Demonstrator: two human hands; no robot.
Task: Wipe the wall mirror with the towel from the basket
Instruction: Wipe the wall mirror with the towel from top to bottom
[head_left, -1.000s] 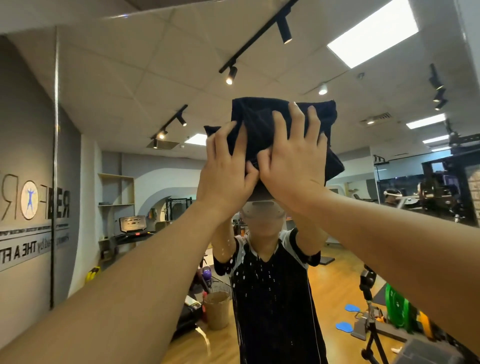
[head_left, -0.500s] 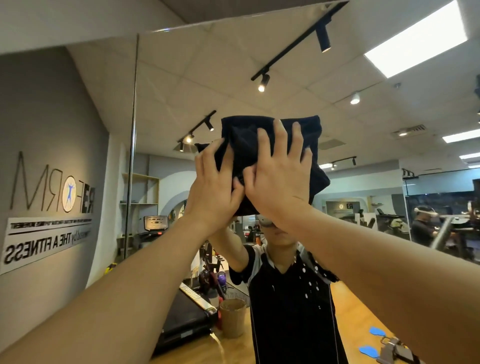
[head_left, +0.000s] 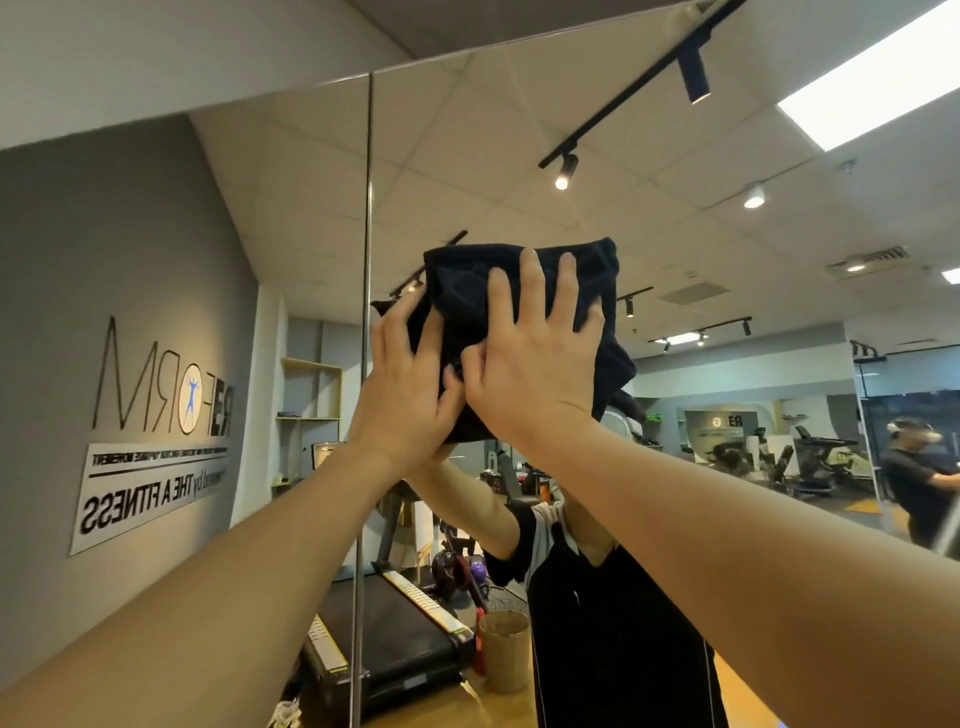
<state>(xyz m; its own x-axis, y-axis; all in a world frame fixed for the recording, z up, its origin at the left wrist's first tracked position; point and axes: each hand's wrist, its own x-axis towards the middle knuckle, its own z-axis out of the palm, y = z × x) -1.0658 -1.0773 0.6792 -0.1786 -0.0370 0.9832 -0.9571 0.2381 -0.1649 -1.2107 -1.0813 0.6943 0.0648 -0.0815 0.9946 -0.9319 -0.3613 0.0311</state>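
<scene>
Wiping is judged under way: left hand (head_left: 402, 384) and right hand (head_left: 530, 364), fingers extended flat rather than curled, press the dark towel (head_left: 467, 291) against the upper wall mirror (head_left: 675, 260); next move likely requires sustained pressure across unwiped glass.

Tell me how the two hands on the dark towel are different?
The left hand sits lower and nearer the towel's left edge; the right hand reaches higher, near its middle. The left hand's fingers lie close together, while the right hand's fingers spread wide apart. The left hand's thumb tucks under the right hand's thumb side, which overlaps it. Both press the folded dark towel flat against the wall mirror with straight fingers.
</scene>
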